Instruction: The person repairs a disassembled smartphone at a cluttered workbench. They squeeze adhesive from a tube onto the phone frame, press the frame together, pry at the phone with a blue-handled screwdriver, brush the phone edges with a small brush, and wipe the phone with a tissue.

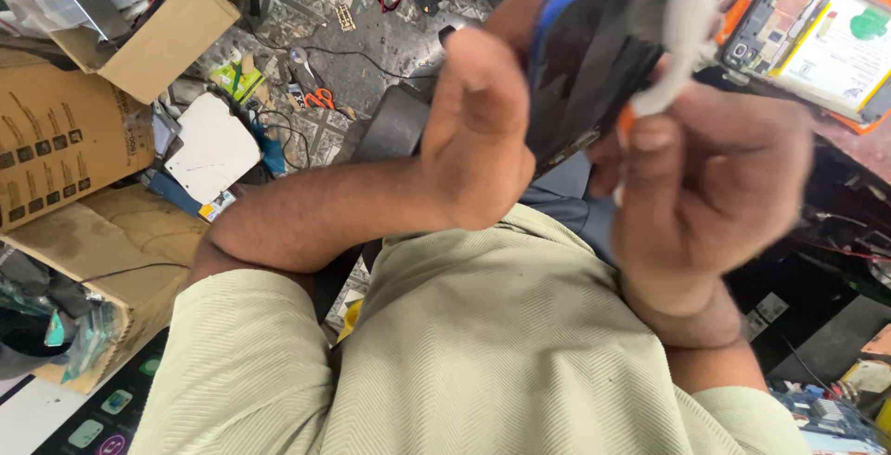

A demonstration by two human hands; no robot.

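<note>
A dark phone with a blue edge is held up close in front of me, between both hands. My left hand grips its left side, fingers curled around the blue rim. My right hand is closed on a white tool with an orange tip, pressed against the phone's right edge. The hands are blurred, and the phone's face is mostly hidden by them. My pale green shirt fills the bottom of the view.
An opened phone with its battery showing lies on an orange mat at the top right. Cardboard boxes stack at the left. On the cluttered floor lie orange-handled scissors, a white sheet and cables.
</note>
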